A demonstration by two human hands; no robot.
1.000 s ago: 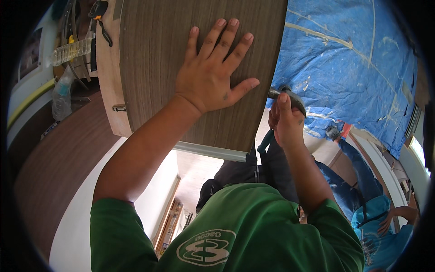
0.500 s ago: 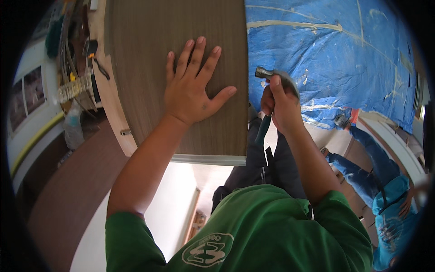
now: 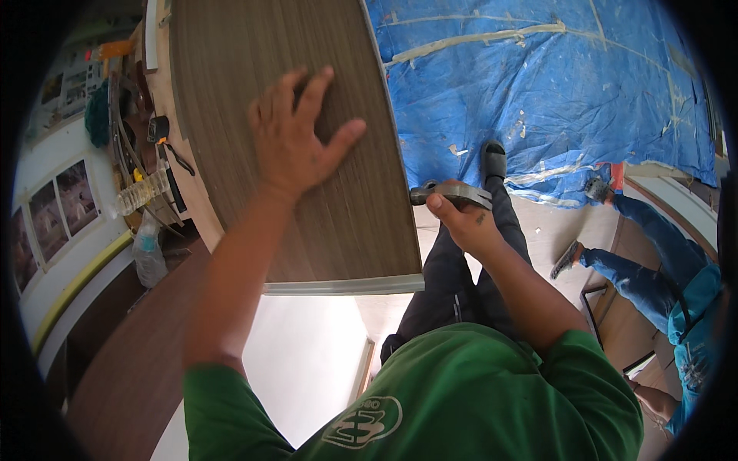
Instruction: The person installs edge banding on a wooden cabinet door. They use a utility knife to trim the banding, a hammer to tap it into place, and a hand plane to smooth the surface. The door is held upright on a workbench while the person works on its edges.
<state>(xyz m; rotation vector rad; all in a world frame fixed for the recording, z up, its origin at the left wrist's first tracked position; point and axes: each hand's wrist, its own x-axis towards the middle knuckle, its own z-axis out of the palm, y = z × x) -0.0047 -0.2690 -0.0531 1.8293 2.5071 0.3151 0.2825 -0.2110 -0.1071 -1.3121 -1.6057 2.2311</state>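
My left hand (image 3: 296, 142) is open and slightly blurred, fingers spread over the face of a brown wood-grain panel (image 3: 330, 230). A pale strip (image 3: 346, 286) runs along the panel's near edge. At the panel's right side, my right hand (image 3: 461, 219) grips a claw hammer (image 3: 465, 194) close to its metal head; the striking face is at the panel's side edge, and whether it touches cannot be made out. The handle is mostly hidden.
A blue taped tarp (image 3: 538, 92) covers the area at upper right, beside my legs. A co-worker in jeans (image 3: 646, 230) is at the right. Left of the panel lie a tape measure (image 3: 157, 129), plastic bottles (image 3: 150, 257) and assorted items along a ledge.
The view has shifted, showing more of my legs. The hammer in my right hand has moved down and back against the panel's side from over the tarp. My left hand stays over the panel, fingers now blurred.
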